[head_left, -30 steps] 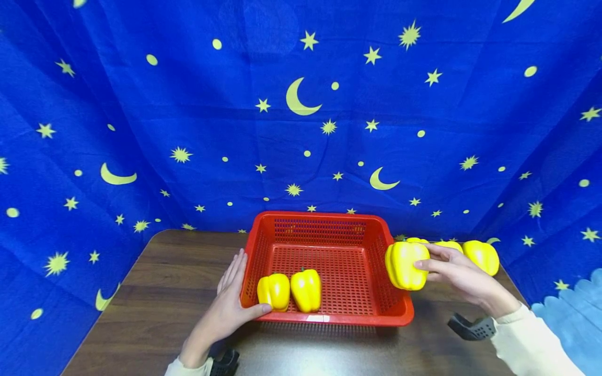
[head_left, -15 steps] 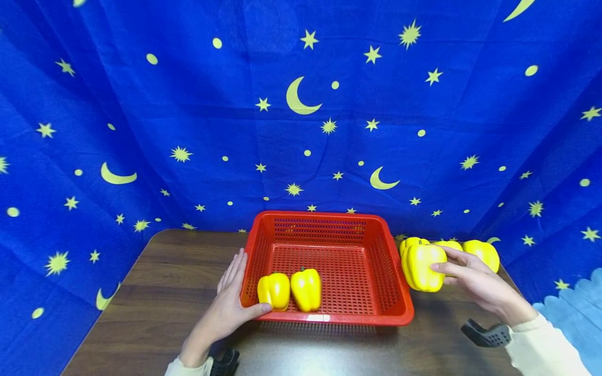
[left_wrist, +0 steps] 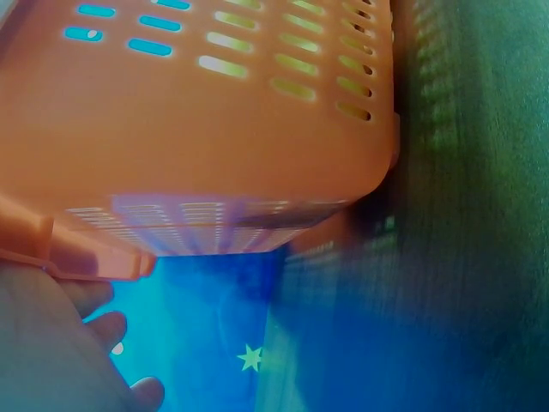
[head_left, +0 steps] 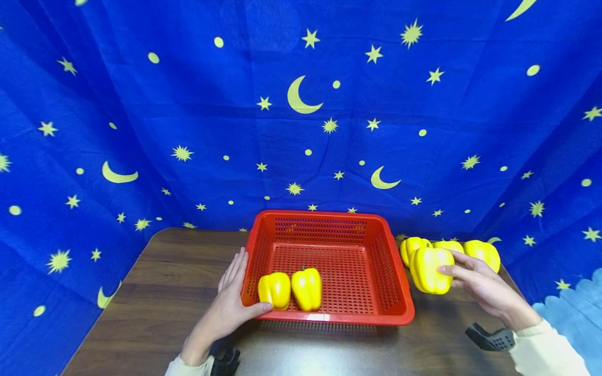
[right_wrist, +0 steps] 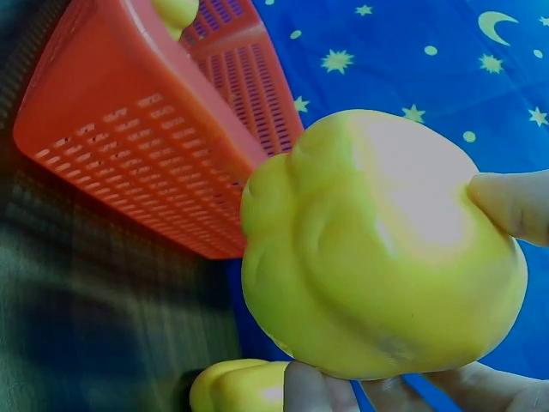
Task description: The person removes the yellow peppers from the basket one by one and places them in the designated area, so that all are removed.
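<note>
My right hand point(head_left: 482, 284) grips a yellow bell pepper point(head_left: 430, 271) just right of the red basket point(head_left: 329, 317). The right wrist view shows that bell pepper point(right_wrist: 369, 249) close up, with the thumb on one side and fingers on the other. At the basket's front left corner rests my left hand point(head_left: 226, 305), fingers straight along the outer side and thumb across the front rim. In the left wrist view its fingertips appear beside the rim. Two more yellow bell peppers, one on the left point(head_left: 274, 290) and one beside it point(head_left: 307, 289), lie inside at the front.
Behind the held pepper, three more yellow bell peppers stand at the table's back right: one nearest the basket point(head_left: 412, 246), a middle one point(head_left: 449, 245) and a right one point(head_left: 484, 254). A blue star-patterned curtain point(head_left: 226, 130) encloses the brown wooden table point(head_left: 178, 261).
My right hand has moved right with the bell pepper, from the basket's right rim to outside it. My left hand and the two peppers inside have stayed put.
</note>
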The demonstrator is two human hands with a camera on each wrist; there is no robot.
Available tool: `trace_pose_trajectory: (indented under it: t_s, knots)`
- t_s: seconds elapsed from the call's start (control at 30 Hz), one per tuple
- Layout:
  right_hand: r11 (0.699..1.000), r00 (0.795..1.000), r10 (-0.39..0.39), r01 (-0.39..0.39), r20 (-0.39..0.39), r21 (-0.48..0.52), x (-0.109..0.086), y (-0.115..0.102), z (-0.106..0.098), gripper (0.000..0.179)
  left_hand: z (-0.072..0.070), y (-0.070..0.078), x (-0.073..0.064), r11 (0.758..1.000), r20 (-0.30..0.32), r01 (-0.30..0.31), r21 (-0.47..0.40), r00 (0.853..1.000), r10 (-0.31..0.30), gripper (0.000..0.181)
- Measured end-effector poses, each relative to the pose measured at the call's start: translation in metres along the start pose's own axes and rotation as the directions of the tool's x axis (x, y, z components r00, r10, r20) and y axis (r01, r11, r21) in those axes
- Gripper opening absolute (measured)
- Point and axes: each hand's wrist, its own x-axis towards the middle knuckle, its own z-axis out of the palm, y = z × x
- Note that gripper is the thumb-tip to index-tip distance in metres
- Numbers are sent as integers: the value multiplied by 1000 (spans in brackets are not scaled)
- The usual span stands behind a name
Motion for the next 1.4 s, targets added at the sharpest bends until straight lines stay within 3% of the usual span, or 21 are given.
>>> trace_pose_trajectory:
  t_s: [0.23,0.47,0.83,1.1,1.4]
  knots:
    - [994,997,51,-57,-62,-94,-1,7,0,75,0,0,0,1000,0,-3,4,1000,3,117]
    - [956,987,99,-129,-125,-262,-2,13,3,75,0,0,1,1000,1,0,6,1000,0,117]
    - [873,975,121,-195,-188,-448,2,21,5,81,-2,4,1,1000,8,5,11,1000,-5,118]
    - [796,972,47,-175,-230,-580,2,26,7,81,-1,2,0,1000,2,2,9,1000,-2,118]
    - [758,967,74,-213,-243,-617,4,32,5,89,-1,2,1,1000,6,9,4,1000,-9,117]
